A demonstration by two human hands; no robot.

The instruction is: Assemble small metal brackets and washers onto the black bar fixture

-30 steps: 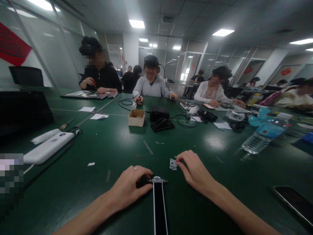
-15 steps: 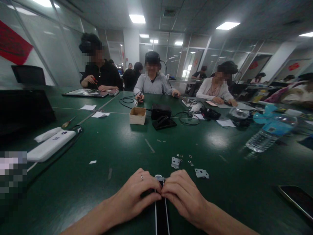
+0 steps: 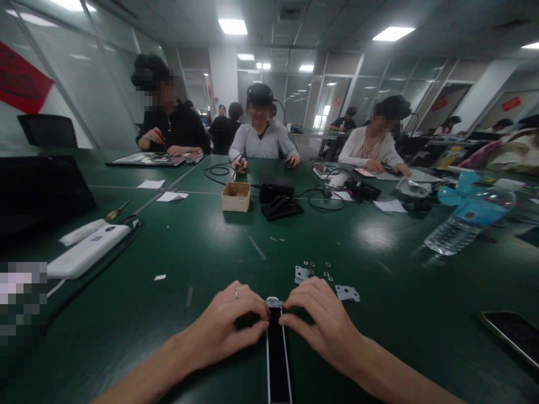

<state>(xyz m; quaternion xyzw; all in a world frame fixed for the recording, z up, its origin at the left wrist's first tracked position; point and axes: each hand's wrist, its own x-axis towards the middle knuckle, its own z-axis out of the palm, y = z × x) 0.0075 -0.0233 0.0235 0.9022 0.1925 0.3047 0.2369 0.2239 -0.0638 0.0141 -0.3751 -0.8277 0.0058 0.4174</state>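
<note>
A long narrow black strip with silver side edges (image 3: 278, 359) lies on the green table, pointing away from me. A small grey metal bracket (image 3: 274, 303) with a rounded pale top sits across its far end. My left hand (image 3: 236, 317) pinches thumb and forefinger at the strip's left edge, just by the bracket; a tiny part may be between the fingertips, too small to name. My right hand (image 3: 322, 314) is at the opposite edge, forefinger close to the bracket's right side, thumb a little apart. Beyond it lie a bent metal plate (image 3: 301, 274) and a second plate (image 3: 347, 293).
Several small rings (image 3: 327, 275) lie beside the plates. A phone (image 3: 511, 339) and a tilted water bottle (image 3: 467, 224) are at right. At left lies a white power bank-like block (image 3: 90, 249) with a cable. A small box (image 3: 236, 197) stands ahead; people sit across the table.
My hands have moved apart from each other to either side of the strip, uncovering the bracket at its far end. My right thumb and forefinger have spread.
</note>
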